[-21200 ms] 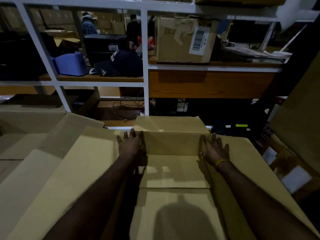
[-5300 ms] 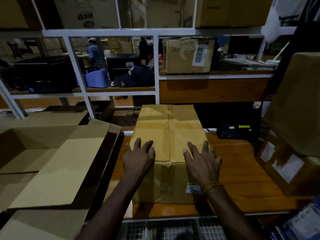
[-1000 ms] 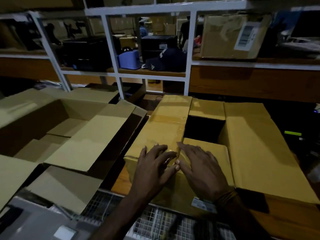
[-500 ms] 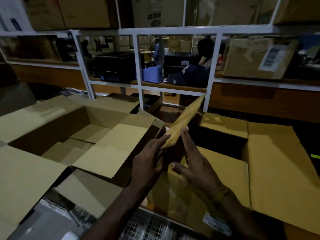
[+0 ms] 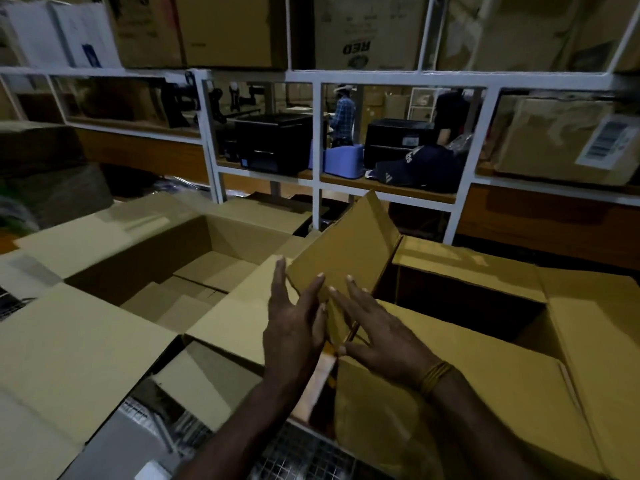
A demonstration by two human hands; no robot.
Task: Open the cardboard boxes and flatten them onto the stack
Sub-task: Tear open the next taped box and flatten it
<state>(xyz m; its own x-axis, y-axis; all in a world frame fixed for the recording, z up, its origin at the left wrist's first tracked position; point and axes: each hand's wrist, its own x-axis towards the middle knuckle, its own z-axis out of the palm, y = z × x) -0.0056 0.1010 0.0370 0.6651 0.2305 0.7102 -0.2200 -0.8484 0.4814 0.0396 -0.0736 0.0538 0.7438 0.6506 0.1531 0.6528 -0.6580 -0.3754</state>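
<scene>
Nearest the camera, a wire grille (image 5: 304, 452) runs below the person's forearms. Above it the left hand (image 5: 294, 336) and right hand (image 5: 377, 336) meet at the near corner of a cardboard box (image 5: 450, 393), both with fingers straight and spread — neither curled round anything. The left hand's fingers lie against the outer face of a raised flap (image 5: 349, 251), which stands tilted up just beyond the fingertips; the right hand's fingers rest on the flap's near edge and on the box's near flap beside it. A yellow band (image 5: 434, 377) circles the right wrist.

To the right of the hands the box gapes open, its far and right flaps folded outward. To the left of the hands lies the stack (image 5: 79, 344) of opened boxes, one of them showing its dim inside.

Beyond the hands rises a white shelf frame (image 5: 317, 147) — on its board sit black printers (image 5: 273, 142), a blue case (image 5: 341, 161) and a dark cap (image 5: 419, 166). Far right of the hands, a labelled carton (image 5: 568, 140) rests on the same level. More cartons fill the top shelf, and two people stand behind the frame.
</scene>
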